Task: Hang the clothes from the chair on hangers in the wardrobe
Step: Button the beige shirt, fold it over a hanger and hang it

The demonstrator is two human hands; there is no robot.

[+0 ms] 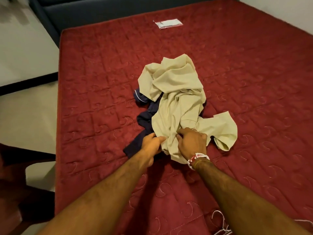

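A crumpled beige garment (176,99) lies in a heap on the red quilted mattress (254,82). Under it a dark navy garment (145,119) sticks out to the left. My left hand (151,146) pinches the beige cloth at its near left edge, lying over the navy fabric. My right hand (192,141), with beaded bracelets on the wrist, grips a bunch of the beige cloth at the near edge of the heap. No hanger or wardrobe is in view.
A white label (167,23) is sewn on the mattress at the far end. A dark chair (20,184) stands at the lower left on the pale floor (25,116). Loose white threads (220,226) hang at the mattress's near edge.
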